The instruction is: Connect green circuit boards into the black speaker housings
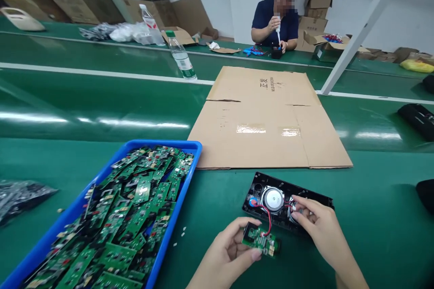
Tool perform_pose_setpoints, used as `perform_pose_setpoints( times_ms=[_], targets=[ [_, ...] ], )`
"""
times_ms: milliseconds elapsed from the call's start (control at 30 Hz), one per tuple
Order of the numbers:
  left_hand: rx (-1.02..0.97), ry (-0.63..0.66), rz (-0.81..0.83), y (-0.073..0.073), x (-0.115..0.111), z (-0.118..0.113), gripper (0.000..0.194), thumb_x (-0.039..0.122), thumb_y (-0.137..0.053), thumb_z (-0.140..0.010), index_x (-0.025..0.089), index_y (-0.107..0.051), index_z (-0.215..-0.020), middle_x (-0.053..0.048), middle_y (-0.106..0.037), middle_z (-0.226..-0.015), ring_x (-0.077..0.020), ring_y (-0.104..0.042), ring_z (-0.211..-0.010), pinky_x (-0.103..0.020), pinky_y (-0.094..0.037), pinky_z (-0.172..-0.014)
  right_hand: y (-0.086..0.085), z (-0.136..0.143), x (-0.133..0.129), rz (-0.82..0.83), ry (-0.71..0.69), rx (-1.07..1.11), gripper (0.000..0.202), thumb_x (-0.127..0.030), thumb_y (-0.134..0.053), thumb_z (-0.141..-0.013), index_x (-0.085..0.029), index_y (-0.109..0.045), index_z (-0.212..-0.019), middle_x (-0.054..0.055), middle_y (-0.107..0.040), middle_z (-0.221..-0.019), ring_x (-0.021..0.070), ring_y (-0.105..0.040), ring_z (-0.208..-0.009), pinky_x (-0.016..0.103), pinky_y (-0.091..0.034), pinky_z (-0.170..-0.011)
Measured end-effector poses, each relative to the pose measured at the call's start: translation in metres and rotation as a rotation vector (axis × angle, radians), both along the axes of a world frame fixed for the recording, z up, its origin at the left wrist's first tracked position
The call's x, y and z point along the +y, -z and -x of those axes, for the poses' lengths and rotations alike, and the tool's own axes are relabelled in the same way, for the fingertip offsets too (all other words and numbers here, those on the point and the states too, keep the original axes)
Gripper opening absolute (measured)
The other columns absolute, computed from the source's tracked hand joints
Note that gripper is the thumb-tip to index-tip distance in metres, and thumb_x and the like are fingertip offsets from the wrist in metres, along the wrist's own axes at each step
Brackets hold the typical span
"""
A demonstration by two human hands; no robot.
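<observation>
My left hand [230,253] grips a small green circuit board [262,240] by its left end, thumb in front and fingers behind. A red wire [270,221] runs from this board to a blue round part in a black speaker housing [305,196]. The housing lies open on the table, with a silver speaker driver [273,198] showing. Over a second driver, partly hidden, my right hand [313,219] pinches what looks like a small white wire connector [294,208] with dark and red wires at it.
A blue tray [176,221] heaped with green circuit boards stands at the left. Flattened cardboard [271,144] lies beyond the housing. A water bottle [183,58] stands farther back. Across the bench a person [276,18] holds a white squeeze bottle over a black part. A slanted post [361,31] rises at the right.
</observation>
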State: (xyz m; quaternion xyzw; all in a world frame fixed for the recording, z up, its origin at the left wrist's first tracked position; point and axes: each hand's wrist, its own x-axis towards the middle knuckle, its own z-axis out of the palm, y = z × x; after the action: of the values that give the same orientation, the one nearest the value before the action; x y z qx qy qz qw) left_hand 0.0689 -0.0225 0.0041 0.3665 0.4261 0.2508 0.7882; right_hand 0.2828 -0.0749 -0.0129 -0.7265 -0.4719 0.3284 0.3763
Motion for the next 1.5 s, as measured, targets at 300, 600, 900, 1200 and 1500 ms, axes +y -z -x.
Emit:
perform_pose_setpoints(
  times_ms=[300,600,900,1200,1500],
  targets=[
    [0.094,-0.016,-0.113,-0.005,0.004,-0.023,0.028,0.028,-0.068,-0.075,0.021,-0.061,-0.101,-0.001,-0.071,-0.087,-0.0215,-0.071,-0.079,-0.03,-0.06,-0.071,-0.01,-0.007,0.006,-0.086,-0.27,0.02,0.02,-0.028,-0.054,-0.089,-0.023,-0.07,-0.079,0.004,-0.067,-0.089,0.0174,-0.063,-0.081,0.026,-0.051,-0.068],
    [0.301,0.187,-0.483,0.003,0.011,-0.036,0.03,0.031,-0.054,-0.081,0.019,-0.058,-0.108,-0.003,-0.071,-0.076,-0.022,-0.072,-0.075,-0.032,-0.061,-0.072,0.001,0.009,0.004,-0.287,-0.318,-0.148,0.027,-0.028,-0.048,-0.095,-0.018,-0.063,-0.076,0.002,-0.065,-0.069,0.0139,-0.059,-0.061,0.025,-0.047,-0.056],
    [0.426,0.208,-0.64,0.0,0.013,-0.041,0.031,0.03,-0.051,-0.082,0.019,-0.059,-0.11,-0.001,-0.07,-0.071,-0.0192,-0.07,-0.063,-0.026,-0.058,-0.058,0.007,0.015,0.004,-0.475,-0.298,-0.365,0.023,-0.014,-0.043,-0.094,-0.018,-0.06,-0.079,0.002,-0.06,-0.072,0.0141,-0.053,-0.066,0.026,-0.044,-0.059],
    [0.427,0.19,-0.611,-0.005,0.014,-0.044,0.027,0.027,-0.054,-0.081,0.019,-0.06,-0.106,-0.002,-0.072,-0.074,-0.0196,-0.07,-0.066,-0.026,-0.057,-0.062,0.008,0.016,0.001,-0.458,-0.335,-0.521,0.024,-0.008,-0.041,-0.093,-0.016,-0.06,-0.08,0.003,-0.058,-0.074,0.015,-0.05,-0.067,0.027,-0.039,-0.059],
    [0.508,0.17,-0.69,-0.001,0.01,-0.049,0.029,0.031,-0.048,-0.084,0.018,-0.063,-0.106,0.004,-0.052,-0.052,-0.0161,-0.053,-0.047,-0.024,-0.042,-0.043,0.007,0.021,0.001,-0.515,-0.321,-0.66,0.03,-0.005,-0.039,-0.093,-0.015,-0.059,-0.072,0.003,-0.054,-0.066,0.0142,-0.044,-0.06,0.027,-0.034,-0.055]
  ],
)
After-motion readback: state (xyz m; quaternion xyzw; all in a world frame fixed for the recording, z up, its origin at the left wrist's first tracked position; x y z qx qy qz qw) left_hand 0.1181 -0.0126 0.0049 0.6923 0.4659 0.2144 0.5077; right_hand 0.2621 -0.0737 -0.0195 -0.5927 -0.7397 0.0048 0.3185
